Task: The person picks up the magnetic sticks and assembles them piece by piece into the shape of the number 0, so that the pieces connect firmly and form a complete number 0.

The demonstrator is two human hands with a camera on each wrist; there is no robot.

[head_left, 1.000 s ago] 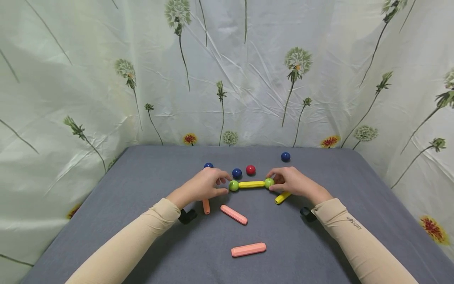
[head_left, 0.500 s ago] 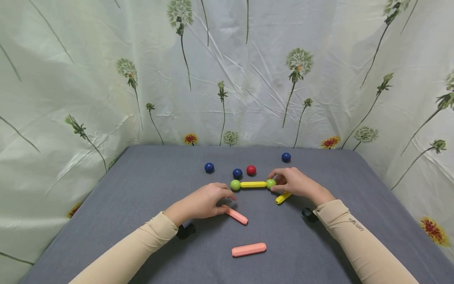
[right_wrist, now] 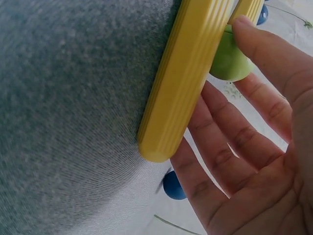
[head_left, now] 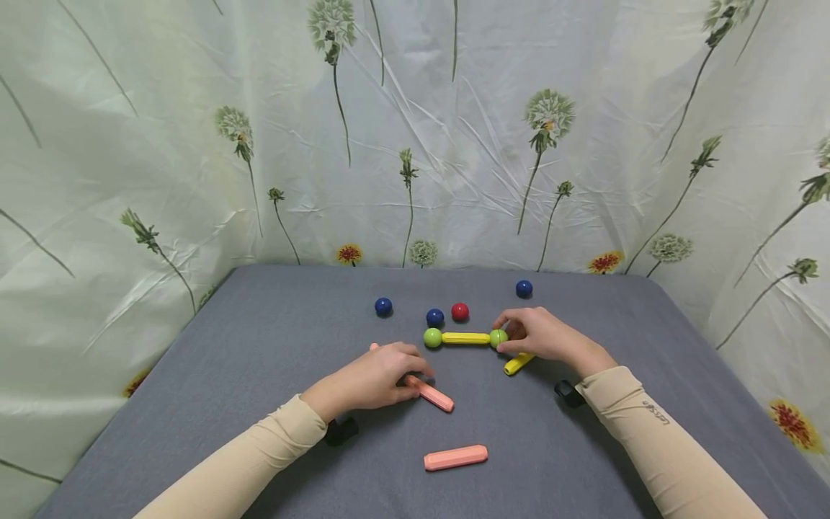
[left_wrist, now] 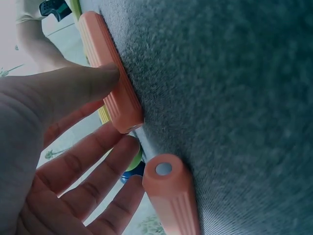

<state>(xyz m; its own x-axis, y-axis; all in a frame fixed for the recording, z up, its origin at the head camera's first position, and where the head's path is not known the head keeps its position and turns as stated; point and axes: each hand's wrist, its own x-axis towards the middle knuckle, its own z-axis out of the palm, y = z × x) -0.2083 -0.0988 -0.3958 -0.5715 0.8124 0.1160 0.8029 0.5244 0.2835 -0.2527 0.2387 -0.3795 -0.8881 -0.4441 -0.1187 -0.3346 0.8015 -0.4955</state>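
Observation:
My left hand pinches the near-left end of a coral ribbed rod; in the left wrist view the thumb presses along that rod with the index finger behind. A second coral rod, with a round metal disc in its end, lies beside the outer fingers, mostly hidden under the hand in the head view. My right hand holds a green ball between thumb and fingers. That ball sits at one end of a yellow rod, whose other end meets another green ball.
A loose yellow rod lies under the right hand. Toward the back stand a red ball and blue balls, one of them far right. Another coral rod lies near the front of the grey table.
My left hand has left the left green ball, come down toward the front and taken hold of the middle coral rod. The right hand stays at its green ball.

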